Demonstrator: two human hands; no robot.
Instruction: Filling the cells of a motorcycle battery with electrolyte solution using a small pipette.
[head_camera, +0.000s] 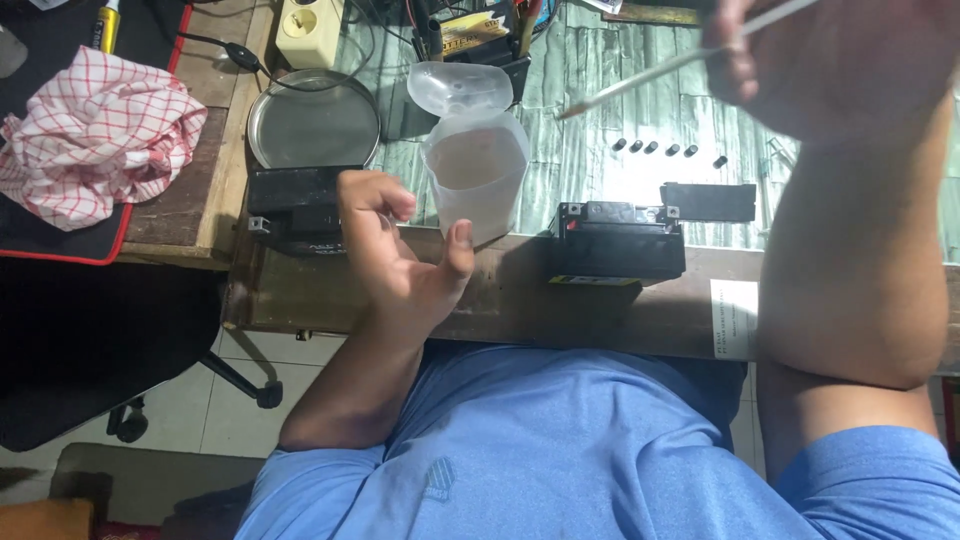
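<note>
Seen from above, a wooden workbench (520, 300) runs across the view, its back part covered in a green wood-grain sheet, with pale floor tiles and the person's blue shirt below the near edge.

One translucent plastic cup (476, 175) with a hinged lid flipped open stands near the middle of the bench, close to the near edge. The left hand (400, 250) is open with fingers curled, held just beside the cup on its left; the thumb tip lies at the cup's lower edge, though whether it touches cannot be told.

The right hand (800, 60), blurred at the far right corner, is closed around one thin white rod (660, 72) that slants down toward the cup, its tip well above and to the right of the cup.

Two black box-shaped batteries sit along the near edge: one (295, 210) to the left of the left hand, one (620, 245) to the right of the cup. One flat black strip (708, 202) lies just behind the right battery. Six small black caps (652, 148) lie in a loose row farther back.

One round metal dish (313, 125) rests behind the left battery. One red-checked white cloth (95, 135) is bunched at the left edge.
</note>
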